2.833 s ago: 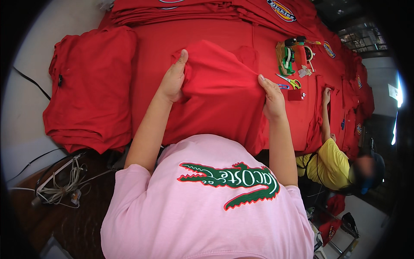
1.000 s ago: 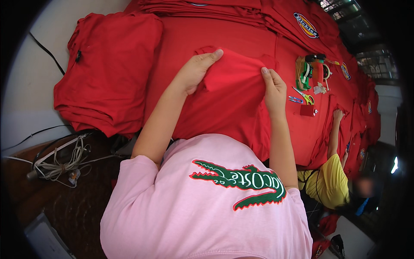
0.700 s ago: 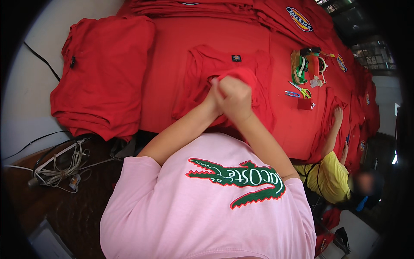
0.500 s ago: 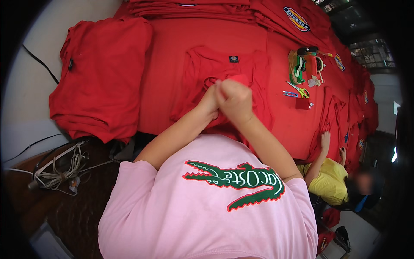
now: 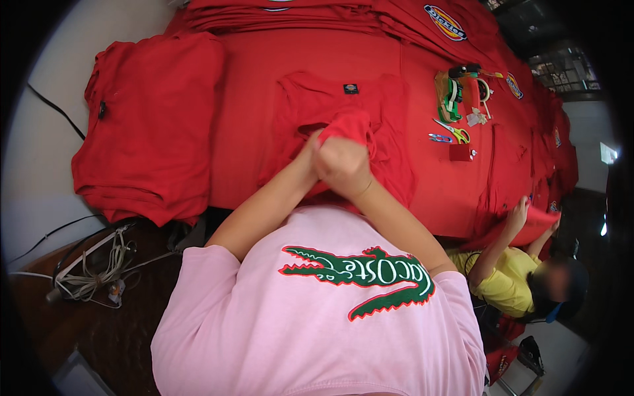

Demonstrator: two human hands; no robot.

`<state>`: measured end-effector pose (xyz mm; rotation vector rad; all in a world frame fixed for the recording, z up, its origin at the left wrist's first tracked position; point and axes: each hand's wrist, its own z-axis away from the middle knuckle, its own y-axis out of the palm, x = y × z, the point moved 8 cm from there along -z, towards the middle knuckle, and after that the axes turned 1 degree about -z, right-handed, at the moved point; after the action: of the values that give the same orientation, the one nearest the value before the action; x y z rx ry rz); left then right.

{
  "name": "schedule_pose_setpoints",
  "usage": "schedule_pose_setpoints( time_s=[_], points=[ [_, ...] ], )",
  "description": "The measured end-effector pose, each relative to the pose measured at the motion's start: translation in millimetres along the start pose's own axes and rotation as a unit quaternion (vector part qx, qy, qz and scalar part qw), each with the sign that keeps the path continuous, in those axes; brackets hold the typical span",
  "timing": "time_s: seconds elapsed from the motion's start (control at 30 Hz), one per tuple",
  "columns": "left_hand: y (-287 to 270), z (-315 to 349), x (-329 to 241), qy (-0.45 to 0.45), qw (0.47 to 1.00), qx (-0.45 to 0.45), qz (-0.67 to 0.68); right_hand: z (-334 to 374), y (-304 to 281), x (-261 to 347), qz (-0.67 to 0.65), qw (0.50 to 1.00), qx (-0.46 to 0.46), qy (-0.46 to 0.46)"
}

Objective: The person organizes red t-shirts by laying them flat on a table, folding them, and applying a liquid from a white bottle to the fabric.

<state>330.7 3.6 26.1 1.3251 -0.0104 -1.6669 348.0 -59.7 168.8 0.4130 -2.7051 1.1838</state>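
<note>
A red shirt (image 5: 297, 105) lies in front of me on the red-covered table, its dark neck label on the far side. Close together over its middle, my two hands grip a bunched fold of it. My right hand (image 5: 343, 164) is closed round the cloth, slightly blurred, and covers much of the other hand. My left hand (image 5: 313, 153) sits just behind and to the left; its fingers are mostly hidden, but cloth rises from between the hands.
A stack of red shirts (image 5: 148, 125) stands at left, more red garments (image 5: 297, 16) at the back. At right lie yellow-handled scissors (image 5: 459, 134), blue thread snips (image 5: 440, 138), a green tape dispenser (image 5: 450, 99) and a small red box (image 5: 460, 152). A co-worker in yellow (image 5: 505, 284) handles red cloth.
My hands have come slightly nearer to me and left, and a larger fold of the shirt now stands up beyond them. The co-worker has lifted a piece of red cloth.
</note>
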Motion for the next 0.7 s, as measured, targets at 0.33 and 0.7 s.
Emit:
schedule_pose_setpoints(
  time_s=[0.33,0.7],
  points=[
    [12.8,12.4,-131.2,0.008,0.973,0.203,0.112,17.2,-53.6,-157.3,-0.311,0.826,-0.037,0.469],
    [4.2,22.3,-142.6,0.056,0.988,0.143,-0.001,30.3,-41.5,-161.6,-0.340,0.791,-0.078,0.503]
  ],
)
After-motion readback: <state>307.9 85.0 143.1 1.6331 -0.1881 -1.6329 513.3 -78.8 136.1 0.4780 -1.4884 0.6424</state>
